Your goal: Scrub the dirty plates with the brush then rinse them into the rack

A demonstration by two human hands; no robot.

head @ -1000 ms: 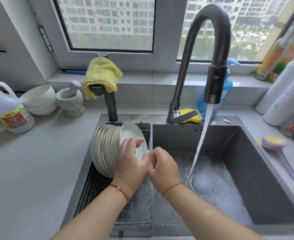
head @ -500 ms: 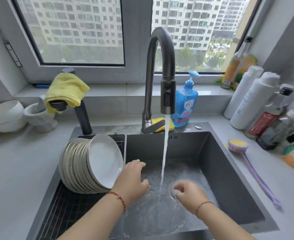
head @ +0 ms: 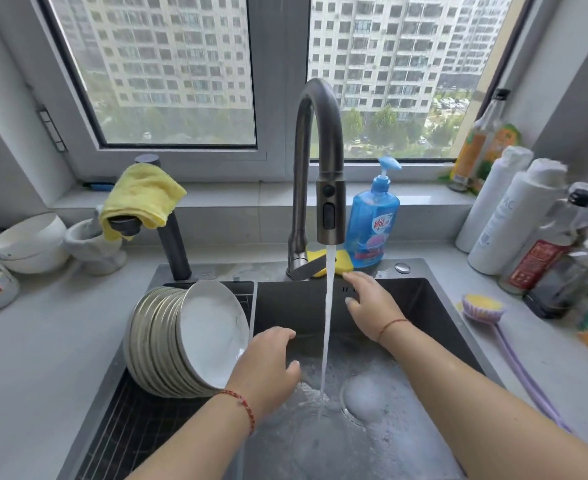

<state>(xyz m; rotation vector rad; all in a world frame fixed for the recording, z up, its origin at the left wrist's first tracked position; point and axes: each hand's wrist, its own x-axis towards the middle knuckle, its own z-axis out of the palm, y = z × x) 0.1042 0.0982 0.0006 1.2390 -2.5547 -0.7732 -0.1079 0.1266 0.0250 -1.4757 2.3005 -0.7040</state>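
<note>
Now both hands are empty, fingers loosely spread, apart on either side of the running water. Just left of the left hand the plates stand stacked on edge in the rack. Well right of the right hand, the brush lies on the counter.

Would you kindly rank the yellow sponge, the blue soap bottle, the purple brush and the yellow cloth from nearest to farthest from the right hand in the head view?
From the right hand:
1. Yellow sponge, just behind the fingertips, by the tap base.
2. Blue soap bottle, behind the sponge on the counter.
3. Purple brush, on the counter to the right.
4. Yellow cloth, far left, draped over the black spout.
</note>
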